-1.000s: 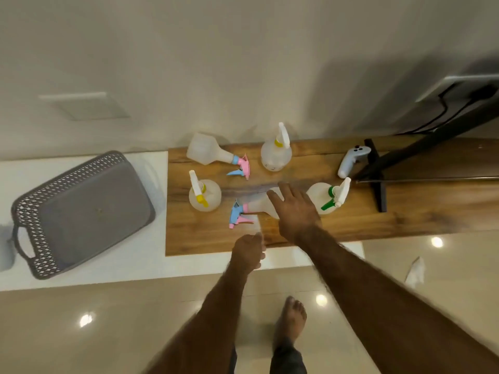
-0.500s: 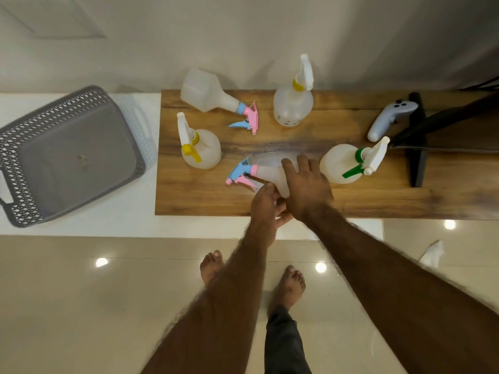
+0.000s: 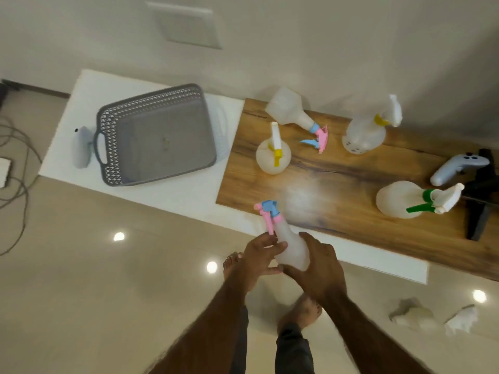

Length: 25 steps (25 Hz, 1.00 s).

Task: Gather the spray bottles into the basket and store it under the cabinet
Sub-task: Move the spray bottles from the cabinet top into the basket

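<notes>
Five spray bottles in all, as we count them. One, the pink-and-blue-nozzled bottle (image 3: 290,247), is off the table and held over the floor between both hands: the left hand (image 3: 259,256) is wrapped on its neck and shoulder just under the trigger, the right hand (image 3: 320,265) is closed around its body from the other side, nozzle pointing up and away from us. Its lower end is hidden behind the fingers. The other four are on the wooden board (image 3: 337,184): a yellow-trigger bottle (image 3: 273,155) upright near the board's left end, a second pink-and-blue bottle (image 3: 294,113) lying on its side behind it, another yellow-collared bottle (image 3: 364,133) standing toward the wall, and a green-trigger bottle (image 3: 402,199) at the right; we cannot tell whether that one stands or lies. The grey basket (image 3: 159,136) sits on the white surface (image 3: 189,195) left of the board, well apart from the held bottle, nothing in it but a small mark we cannot make out. A pale object (image 3: 81,149) is half hidden behind the basket's handle. A light game-style controller (image 3: 456,168) lies at the board's right end against a dark stand (image 3: 480,201), which the frame edge cuts off. Crumpled paper (image 3: 410,315) lies on the floor; bare feet show below the hands, partly covered by the arms.
</notes>
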Available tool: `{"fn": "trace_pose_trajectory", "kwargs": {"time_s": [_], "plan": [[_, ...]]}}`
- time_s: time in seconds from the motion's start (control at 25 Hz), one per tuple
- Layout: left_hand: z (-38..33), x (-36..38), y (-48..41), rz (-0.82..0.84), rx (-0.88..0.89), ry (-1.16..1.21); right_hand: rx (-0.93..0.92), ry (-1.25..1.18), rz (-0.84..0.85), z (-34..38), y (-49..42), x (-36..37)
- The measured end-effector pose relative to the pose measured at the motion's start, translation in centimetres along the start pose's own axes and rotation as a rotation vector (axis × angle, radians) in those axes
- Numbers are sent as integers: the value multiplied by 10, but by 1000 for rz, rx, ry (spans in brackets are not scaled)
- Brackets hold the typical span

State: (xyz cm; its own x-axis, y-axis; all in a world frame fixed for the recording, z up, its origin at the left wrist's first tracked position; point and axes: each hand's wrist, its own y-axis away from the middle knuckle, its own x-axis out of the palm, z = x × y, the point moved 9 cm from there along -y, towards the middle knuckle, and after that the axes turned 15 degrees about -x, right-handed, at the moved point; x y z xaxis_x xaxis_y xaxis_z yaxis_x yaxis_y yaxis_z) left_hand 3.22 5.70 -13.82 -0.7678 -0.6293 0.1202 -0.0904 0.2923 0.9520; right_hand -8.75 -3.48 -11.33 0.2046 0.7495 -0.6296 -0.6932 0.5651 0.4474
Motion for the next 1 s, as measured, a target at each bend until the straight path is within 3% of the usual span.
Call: {"fn": "trace_pose_trajectory", "kwargs": {"time_s": [0.08, 0.12, 0.16, 0.36, 0.56, 0.76, 1.0], "plan": [[-11, -40, 7, 7, 109, 106, -72, 122, 67, 34, -13, 21], [-16, -57, 13, 2, 77, 128, -125, 158, 69, 55, -24, 28], [-28, -80, 22, -123, 120, 44, -182, 181, 59, 77, -37, 32], [-124, -170, 44, -371, 403, -127, -491, 276, -84, 199, -120, 20], [-236, -222, 59, -618, 755, -216, -585, 335, -122, 272, -221, 3], [-304, -249, 26, -785, 856, -325, -530, 411, -163, 294, -304, 9], [-332, -265, -23, -742, 815, -330, -396, 382, -135, 288, -355, 26]]}}
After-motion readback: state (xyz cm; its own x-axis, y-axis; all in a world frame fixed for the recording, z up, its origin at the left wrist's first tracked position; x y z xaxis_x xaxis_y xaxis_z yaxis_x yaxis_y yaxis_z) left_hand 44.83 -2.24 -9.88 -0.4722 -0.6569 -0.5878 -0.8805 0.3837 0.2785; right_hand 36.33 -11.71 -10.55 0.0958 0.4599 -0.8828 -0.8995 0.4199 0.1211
